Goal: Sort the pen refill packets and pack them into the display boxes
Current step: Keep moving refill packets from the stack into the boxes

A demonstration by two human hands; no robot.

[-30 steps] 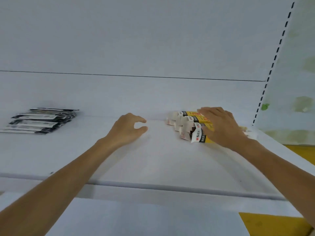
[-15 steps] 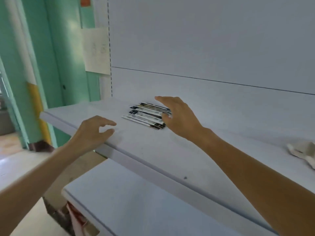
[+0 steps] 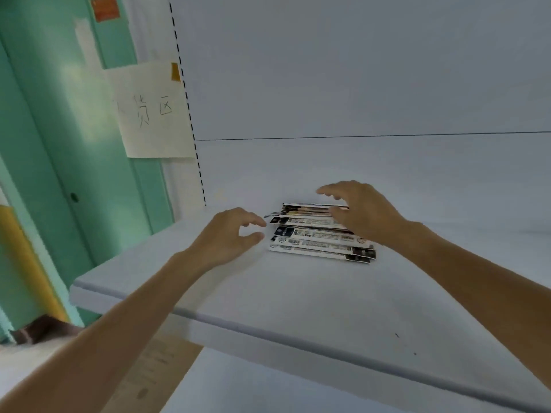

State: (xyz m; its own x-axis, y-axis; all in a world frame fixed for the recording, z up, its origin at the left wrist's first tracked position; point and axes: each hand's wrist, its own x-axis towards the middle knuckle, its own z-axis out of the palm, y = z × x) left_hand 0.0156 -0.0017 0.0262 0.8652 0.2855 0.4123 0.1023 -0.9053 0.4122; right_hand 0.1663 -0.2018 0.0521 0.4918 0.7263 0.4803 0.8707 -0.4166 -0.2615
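Observation:
A pile of long, flat pen refill packets (image 3: 316,241), white with black ends, lies on the white shelf (image 3: 298,293) near its left end. My left hand (image 3: 229,236) hovers just left of the pile, fingers loosely curled with thumb and forefinger apart, holding nothing. My right hand (image 3: 360,213) is spread over the pile's back right part, fingers relaxed, covering some packets; whether it touches them is unclear. No display box is in view.
The shelf's front edge (image 3: 268,329) runs diagonally below my arms, with a lower shelf (image 3: 253,389) beneath. A green wall (image 3: 59,144) with a handwritten paper sign (image 3: 152,111) stands to the left. The white back panel (image 3: 357,84) rises behind the pile.
The view swung left, from the yellow boxes to the packet pile. Both hands moved over to the pile; my left hand came up from the shelf edge to just beside it.

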